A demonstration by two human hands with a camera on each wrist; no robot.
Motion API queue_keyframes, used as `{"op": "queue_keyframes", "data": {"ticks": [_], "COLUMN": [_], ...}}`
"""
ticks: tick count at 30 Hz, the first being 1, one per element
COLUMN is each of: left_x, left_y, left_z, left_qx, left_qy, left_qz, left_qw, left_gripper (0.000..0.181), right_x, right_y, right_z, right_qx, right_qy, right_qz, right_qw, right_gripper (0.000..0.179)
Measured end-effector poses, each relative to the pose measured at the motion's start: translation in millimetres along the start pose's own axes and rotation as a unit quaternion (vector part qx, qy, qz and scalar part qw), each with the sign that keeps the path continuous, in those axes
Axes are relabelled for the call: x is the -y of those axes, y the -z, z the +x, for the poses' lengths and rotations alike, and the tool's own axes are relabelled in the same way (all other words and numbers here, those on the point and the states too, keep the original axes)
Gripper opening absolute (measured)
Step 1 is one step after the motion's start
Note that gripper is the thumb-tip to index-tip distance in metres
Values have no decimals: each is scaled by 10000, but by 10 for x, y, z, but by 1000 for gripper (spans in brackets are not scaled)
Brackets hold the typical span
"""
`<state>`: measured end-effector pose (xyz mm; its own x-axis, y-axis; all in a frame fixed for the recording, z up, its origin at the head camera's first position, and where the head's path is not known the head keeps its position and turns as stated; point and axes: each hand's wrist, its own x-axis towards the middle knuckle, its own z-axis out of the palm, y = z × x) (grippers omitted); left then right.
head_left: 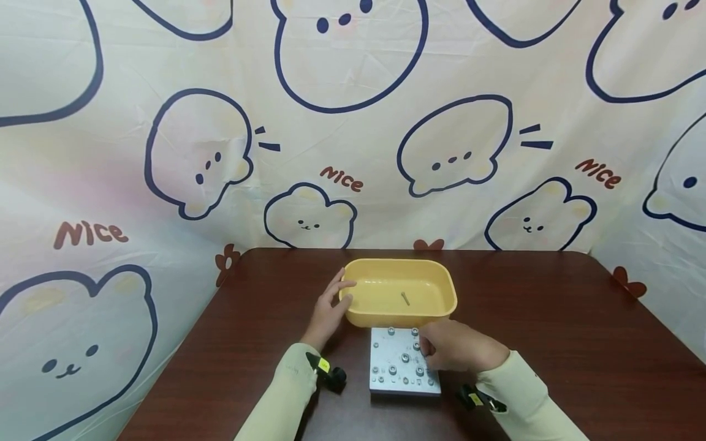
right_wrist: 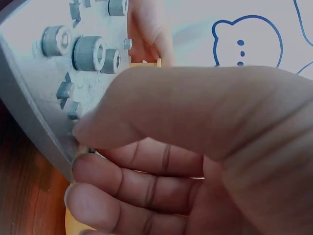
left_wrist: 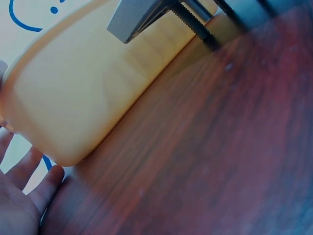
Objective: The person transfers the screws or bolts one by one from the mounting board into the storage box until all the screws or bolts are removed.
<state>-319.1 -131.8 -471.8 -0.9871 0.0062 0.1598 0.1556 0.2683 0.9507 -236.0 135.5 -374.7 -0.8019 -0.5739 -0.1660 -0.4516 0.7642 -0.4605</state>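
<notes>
My right hand (head_left: 458, 346) is over the right side of a silver metal plate (head_left: 386, 350). Its thumb and index finger pinch a small screw, nearly all hidden between the fingertips (right_wrist: 88, 129). Several socket-head screws (right_wrist: 88, 53) stand in the plate. In the left wrist view, threaded shanks (left_wrist: 193, 22) stick out under the plate. My left hand (head_left: 326, 312) rests at the left end of a yellow bin (head_left: 397, 320), with relaxed, spread fingers touching its rim and side. Inside the bin lies one loose screw (head_left: 405, 298).
The plate sits in front of the bin on a dark brown wooden table (head_left: 248, 367). A cream cloth (head_left: 380, 147) printed with bears hangs behind and along both sides of the table. Straps with small cameras (head_left: 333, 376) are on both wrists.
</notes>
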Motion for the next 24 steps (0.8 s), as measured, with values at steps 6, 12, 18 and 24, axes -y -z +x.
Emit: {"op": "queue_keyframes", "data": {"ticks": [6,12,18,24], "left_x": [-1,5,-3,1], "left_y": [0,-6,-3,5], "left_z": [6,0,-13,-11], "left_qx": [3,-35,-13,-7], "left_qy": [38,96,47,-13], "left_qz": [-14,4,-38,-58], "left_qw": [10000,9999,10000,10000], "left_gripper": [31,30,31,31], "right_x": [3,-4,-17,-23], "right_y": [-12,-32,-32,-13], "right_z": [12,22,28,32], "right_qx": [-138,-132,-88,-114], "right_qy": [112,13,2,141], "right_qz": [-80,-92,-6,256], "right_qw": [9998,9999,10000,9995], "right_gripper": [21,21,19,17]}}
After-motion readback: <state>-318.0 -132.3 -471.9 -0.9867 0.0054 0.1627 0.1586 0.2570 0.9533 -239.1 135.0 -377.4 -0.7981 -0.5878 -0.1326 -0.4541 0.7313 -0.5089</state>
